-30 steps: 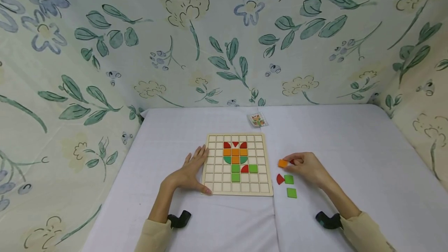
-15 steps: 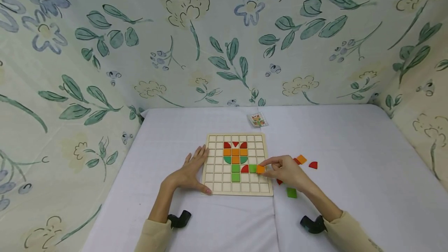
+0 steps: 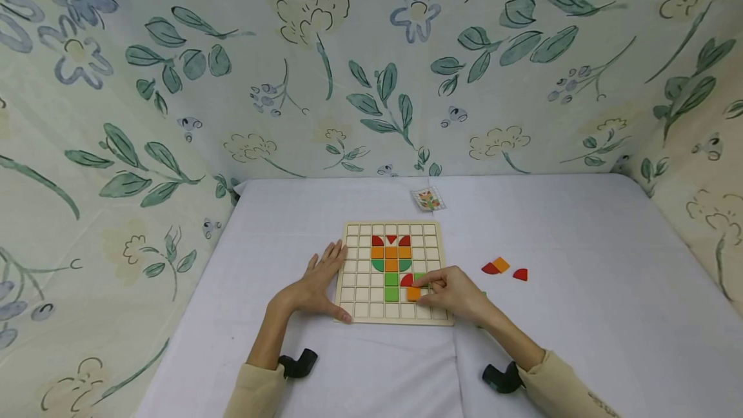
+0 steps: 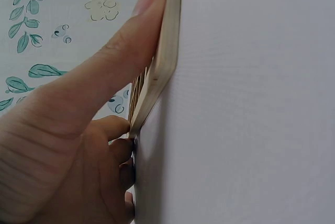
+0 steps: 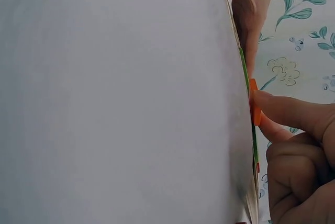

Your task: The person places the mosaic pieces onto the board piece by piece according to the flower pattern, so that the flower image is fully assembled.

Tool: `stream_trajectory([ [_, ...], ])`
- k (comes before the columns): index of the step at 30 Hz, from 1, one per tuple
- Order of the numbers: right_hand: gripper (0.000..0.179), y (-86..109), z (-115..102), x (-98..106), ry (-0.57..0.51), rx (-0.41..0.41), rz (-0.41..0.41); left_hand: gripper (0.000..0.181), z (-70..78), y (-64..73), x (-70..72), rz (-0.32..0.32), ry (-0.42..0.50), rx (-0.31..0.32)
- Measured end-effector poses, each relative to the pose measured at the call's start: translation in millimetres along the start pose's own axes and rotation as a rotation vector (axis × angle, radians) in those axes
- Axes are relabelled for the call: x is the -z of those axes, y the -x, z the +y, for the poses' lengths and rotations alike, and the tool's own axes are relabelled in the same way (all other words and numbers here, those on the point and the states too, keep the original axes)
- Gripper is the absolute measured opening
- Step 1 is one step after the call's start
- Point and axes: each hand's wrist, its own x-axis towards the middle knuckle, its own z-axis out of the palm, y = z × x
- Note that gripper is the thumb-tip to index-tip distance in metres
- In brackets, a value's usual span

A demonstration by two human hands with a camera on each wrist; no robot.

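Observation:
A square wooden grid board lies on the white cloth, with red, orange and green pieces set in its cells like a flower. My left hand rests along the board's left edge, fingers straight and thumb at the near corner; in the left wrist view the thumb lies on the rim. Between thumb and forefinger my right hand pinches an orange square tile, just below a red quarter-round piece. The right wrist view shows that orange tile slightly proud of the board. A green square is partly hidden by my fingers.
Right of the board lie an orange square, a red quarter-round piece touching it, and another red piece. Green pieces are mostly hidden under my right hand. A small pattern card lies behind the board. Floral cloth hangs at the back.
My right hand has carried the orange tile leftward from the loose pieces, across the board's right edge, to a cell below the red piece. The left hand has stayed in place.

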Motion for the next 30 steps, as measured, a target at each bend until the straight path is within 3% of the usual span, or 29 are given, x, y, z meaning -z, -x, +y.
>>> stream_trajectory([
  [15, 0.022, -0.2, 1.9, 1.1, -0.004, -0.036, 0.022, 0.147, -0.1, 0.7, 0.5, -0.006, 0.0, 0.017],
  [30, 0.02, -2.3, -4.5, -5.3, -0.001, 0.01, 0.021, 0.147, -0.3, 0.2, 0.4, 0.001, -0.003, 0.005],
])
